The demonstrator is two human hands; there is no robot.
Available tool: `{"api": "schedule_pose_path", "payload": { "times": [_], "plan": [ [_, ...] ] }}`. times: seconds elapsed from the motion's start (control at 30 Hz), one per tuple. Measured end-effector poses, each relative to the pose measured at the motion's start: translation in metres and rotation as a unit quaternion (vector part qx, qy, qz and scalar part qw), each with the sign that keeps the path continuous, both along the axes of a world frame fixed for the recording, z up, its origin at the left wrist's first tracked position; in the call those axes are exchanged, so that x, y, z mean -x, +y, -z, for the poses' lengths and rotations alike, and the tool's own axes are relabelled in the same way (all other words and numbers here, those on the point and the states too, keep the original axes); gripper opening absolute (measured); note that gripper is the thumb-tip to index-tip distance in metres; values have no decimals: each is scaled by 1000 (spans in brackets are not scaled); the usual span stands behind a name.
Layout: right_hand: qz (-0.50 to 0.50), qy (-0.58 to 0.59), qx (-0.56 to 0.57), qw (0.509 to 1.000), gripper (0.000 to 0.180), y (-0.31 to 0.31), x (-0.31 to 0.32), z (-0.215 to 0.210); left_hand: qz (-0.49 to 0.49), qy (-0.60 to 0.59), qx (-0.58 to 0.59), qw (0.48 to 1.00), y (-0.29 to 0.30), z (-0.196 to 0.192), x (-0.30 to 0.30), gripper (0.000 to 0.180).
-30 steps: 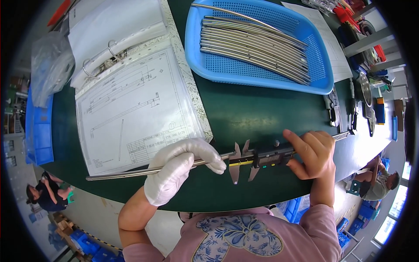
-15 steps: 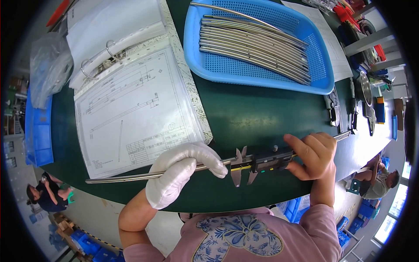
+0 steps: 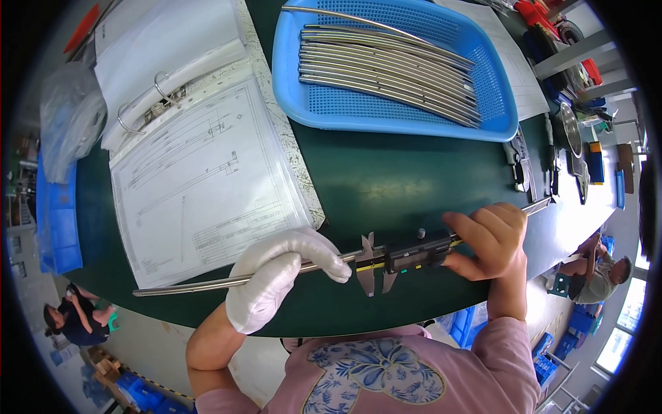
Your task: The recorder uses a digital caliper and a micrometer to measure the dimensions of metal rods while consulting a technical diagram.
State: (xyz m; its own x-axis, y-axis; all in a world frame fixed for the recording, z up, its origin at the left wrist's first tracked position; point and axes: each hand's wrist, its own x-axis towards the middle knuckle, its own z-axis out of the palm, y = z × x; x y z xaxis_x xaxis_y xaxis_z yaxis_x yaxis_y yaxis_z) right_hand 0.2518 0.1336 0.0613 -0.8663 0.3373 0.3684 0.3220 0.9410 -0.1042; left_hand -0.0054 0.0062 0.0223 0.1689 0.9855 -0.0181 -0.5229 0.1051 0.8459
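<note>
My left hand [image 3: 265, 283], in a white glove, is closed around a thin metal rod [image 3: 200, 284], which points to the lower left. The rod's other end reaches the jaws of a digital caliper [image 3: 417, 253]. My bare right hand [image 3: 491, 243] grips the caliper by the right side of its dark display body, and the beam sticks out beyond the hand to the right. The caliper's jaws are slightly apart and point toward me. Whether they touch the rod's end I cannot tell.
A blue perforated basket [image 3: 407, 130] holds several metal rods [image 3: 393, 72] on the green table [image 3: 386, 169]. At left lies an open ring binder [image 3: 214, 186] with a technical drawing. Hand tools [image 3: 518, 165] and a metal bowl [image 3: 570, 130] are at right. Two people sit farther off.
The view has shifted slightly, so the basket and binder sit a little farther left. The caliper has moved slightly left, and its jaw gap looks a little narrower. Both hands keep their grip.
</note>
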Motion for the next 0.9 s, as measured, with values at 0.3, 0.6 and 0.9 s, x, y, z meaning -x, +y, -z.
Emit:
{"api": "schedule_pose_path", "payload": {
  "times": [0.3, 0.6, 0.9],
  "plan": [
    [-1, 11, 3, 1000, 39, 1, -1, 3, -14, -7, 9, 1000, -1, 0, -1, 30],
    [-8, 14, 0, 1000, 36, 1, 1, 4, -21, -13, 7, 1000, -1, -2, 0, 28],
    [-12, 36, -19, 999, 32, 2, -3, 1, -43, 29, -26, 998, -2, -1, 2, 20]
  ]
}}
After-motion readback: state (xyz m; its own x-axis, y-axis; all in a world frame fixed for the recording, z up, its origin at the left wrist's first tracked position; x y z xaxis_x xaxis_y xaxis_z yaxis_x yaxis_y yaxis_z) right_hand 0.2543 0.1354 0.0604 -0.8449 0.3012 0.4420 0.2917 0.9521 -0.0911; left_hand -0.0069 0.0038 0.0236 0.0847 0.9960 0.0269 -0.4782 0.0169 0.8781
